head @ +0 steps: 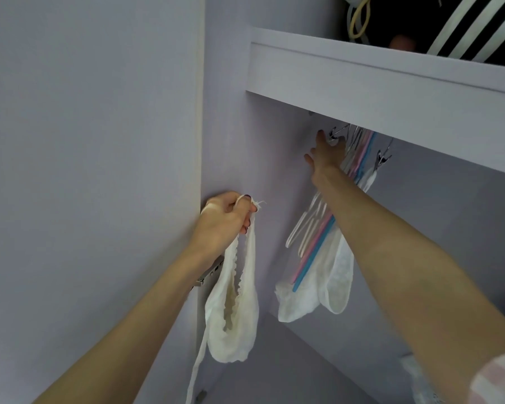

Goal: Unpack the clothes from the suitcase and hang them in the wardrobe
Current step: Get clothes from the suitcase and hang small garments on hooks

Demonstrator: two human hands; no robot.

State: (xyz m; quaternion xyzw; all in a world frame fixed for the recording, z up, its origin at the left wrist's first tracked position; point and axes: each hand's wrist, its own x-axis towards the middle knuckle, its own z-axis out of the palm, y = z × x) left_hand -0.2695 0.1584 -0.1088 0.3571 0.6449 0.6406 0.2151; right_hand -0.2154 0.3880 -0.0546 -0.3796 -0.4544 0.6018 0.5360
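Note:
My left hand (226, 221) is shut on a white lace garment (233, 310) that dangles below it, beside the wardrobe's left door edge. My right hand (327, 154) reaches up inside the wardrobe to a bunch of hangers (318, 228), white, pink and blue, hooked on the rail under the shelf. Its fingers rest against the hanger hooks; whether they grip one is hidden. Another white lace garment (312, 295) hangs from those hangers. The suitcase is out of view.
A pale lilac shelf (376, 80) spans the wardrobe above the rail, with a black-and-white striped item (475, 27) and cords on top. A metal clip hanger (384, 156) hangs to the right. The open door panel (94, 141) stands at left.

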